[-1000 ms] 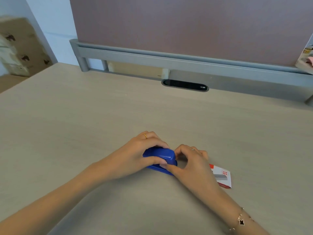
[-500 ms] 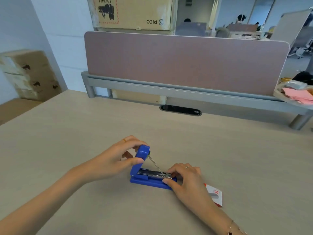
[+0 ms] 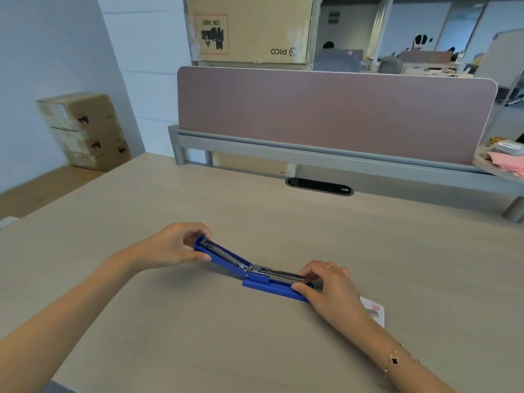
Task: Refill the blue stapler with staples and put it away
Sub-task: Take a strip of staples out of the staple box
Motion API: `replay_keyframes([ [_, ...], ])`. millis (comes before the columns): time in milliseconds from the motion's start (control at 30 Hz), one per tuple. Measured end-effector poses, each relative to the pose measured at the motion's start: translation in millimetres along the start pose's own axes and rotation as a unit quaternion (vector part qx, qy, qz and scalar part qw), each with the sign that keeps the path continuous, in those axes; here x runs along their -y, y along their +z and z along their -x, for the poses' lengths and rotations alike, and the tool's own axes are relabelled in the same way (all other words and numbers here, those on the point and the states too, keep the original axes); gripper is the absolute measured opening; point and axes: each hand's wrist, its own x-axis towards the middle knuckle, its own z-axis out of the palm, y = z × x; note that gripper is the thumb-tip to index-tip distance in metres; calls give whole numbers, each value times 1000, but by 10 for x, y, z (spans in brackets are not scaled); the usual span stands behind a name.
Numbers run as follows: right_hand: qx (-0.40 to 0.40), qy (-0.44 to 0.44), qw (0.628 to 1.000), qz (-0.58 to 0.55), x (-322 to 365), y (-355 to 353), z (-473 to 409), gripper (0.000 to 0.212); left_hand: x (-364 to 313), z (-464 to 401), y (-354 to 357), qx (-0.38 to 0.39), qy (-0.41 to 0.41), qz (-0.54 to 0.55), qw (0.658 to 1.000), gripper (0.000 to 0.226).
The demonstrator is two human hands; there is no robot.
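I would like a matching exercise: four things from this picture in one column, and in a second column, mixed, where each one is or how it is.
Things:
1. blue stapler
2. left hand
3. right hand
4. staple box

Places or states:
A. partly hidden behind the right wrist, on the desk
B. folded wide open, metal channel showing
C. grips the swung-back top cover
D. presses on the front end of the base and channel

Pairs: 1-B, 2-C, 3-D, 4-A

Head view, single camera: looking forward and down across the desk (image 3: pixel 170 307) from the person's own position, facing the partition (image 3: pixel 326 114); hands sitting close below, office background lying far.
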Motion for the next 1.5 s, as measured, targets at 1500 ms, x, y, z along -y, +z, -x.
replay_keyframes([
  [1500, 63, 9, 997, 39, -709, -756, 542, 46, -1169, -738, 1697, 121, 221, -257, 933, 40],
])
